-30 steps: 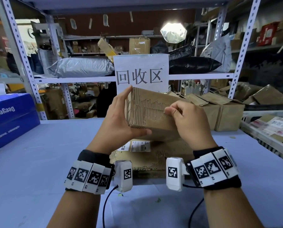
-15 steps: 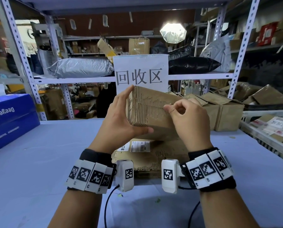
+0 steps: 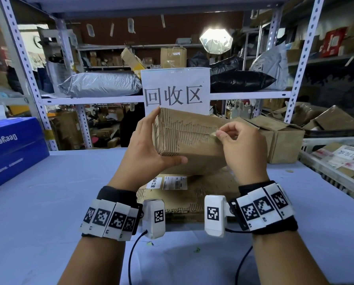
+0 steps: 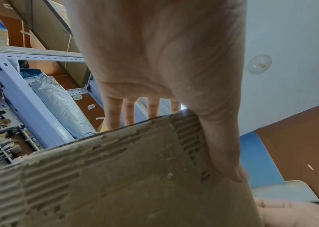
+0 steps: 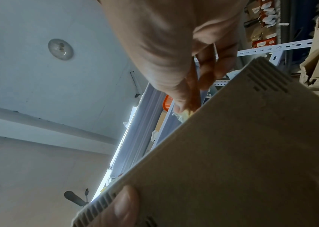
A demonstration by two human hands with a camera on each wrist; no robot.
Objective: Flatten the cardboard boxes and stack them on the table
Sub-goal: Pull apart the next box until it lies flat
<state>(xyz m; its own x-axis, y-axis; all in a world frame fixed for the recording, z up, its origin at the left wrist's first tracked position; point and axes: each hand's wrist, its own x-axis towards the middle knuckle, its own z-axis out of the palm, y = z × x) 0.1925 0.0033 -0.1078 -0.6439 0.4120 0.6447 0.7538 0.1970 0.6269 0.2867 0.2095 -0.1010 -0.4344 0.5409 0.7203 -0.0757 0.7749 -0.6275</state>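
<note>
Since a second ago, right hand point(image 3: 242, 145) shifted rightward, pinching tape scrap point(image 3: 213, 134) to open worn brown cardboard box point(image 3: 189, 138); left hand point(image 3: 149, 153) clasping its corner steady above tabletop point(image 3: 48, 202).

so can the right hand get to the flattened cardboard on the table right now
Probably not right away: the right hand is pinching a tape end on the held box, which hangs directly above the flattened cardboard. The left hand grips the box too.

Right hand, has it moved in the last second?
Yes, slightly rightward: the right hand, pinching a scrap on the box, has its fingertips just past the sign's right edge now.
</note>
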